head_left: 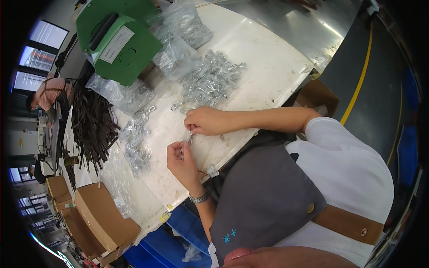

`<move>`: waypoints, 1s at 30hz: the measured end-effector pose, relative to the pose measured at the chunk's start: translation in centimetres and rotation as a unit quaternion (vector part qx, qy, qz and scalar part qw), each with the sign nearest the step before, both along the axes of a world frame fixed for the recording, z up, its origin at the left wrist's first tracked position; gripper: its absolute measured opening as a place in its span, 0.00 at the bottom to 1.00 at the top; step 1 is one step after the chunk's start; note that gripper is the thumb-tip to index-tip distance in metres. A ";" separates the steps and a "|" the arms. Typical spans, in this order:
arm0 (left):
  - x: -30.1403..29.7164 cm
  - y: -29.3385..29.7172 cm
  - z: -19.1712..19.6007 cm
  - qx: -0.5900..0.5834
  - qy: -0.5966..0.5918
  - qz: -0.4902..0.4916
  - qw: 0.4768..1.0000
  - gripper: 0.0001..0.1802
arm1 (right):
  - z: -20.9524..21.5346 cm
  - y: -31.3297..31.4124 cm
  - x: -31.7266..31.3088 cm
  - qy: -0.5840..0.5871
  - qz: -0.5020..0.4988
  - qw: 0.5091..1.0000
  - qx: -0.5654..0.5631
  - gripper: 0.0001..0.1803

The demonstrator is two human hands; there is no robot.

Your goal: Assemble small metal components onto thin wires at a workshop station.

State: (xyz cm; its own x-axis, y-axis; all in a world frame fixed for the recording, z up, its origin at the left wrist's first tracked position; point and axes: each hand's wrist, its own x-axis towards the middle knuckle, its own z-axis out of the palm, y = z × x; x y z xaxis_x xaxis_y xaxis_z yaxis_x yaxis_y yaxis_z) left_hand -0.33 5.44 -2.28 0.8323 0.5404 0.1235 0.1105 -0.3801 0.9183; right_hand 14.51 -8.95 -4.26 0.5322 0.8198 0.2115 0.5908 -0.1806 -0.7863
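My left hand (179, 161), with a metal watch on its wrist, is closed in a pinch over the white table (250, 49). My right hand (209, 121) is pinched just beyond it. Between their fingertips is a small silver metal clasp (191, 139), gripped from both sides and partly hidden by the fingers. Beyond my right hand lies a heap of similar silver metal clasps (212, 78). A second, smaller pile of metal clasps (135, 145) sits to the left of my left hand. A few loose clasps (174, 107) lie between the piles.
A green machine (129, 51) stands at the back beside clear plastic bags (176, 53) of metal parts. Dark brown strips (91, 120) are heaped at the left. Open cardboard boxes (105, 214) and a blue bin (163, 245) are near the lower left. Another person (51, 94) works far left.
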 end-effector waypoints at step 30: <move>-0.8 -2.7 3.0 -0.301 -0.046 -0.061 0.951 0.18 | 3.5 -0.6 -3.5 0.519 0.086 0.819 0.228 0.11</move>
State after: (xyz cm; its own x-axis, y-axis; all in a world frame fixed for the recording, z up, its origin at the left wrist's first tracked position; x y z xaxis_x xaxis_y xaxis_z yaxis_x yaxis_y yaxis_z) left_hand -1.14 2.76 0.71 0.8940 0.4364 -0.1011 0.0071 0.2117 0.9773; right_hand 11.01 -9.51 -0.81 0.5050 0.8628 0.0239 -0.4525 0.2882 -0.8439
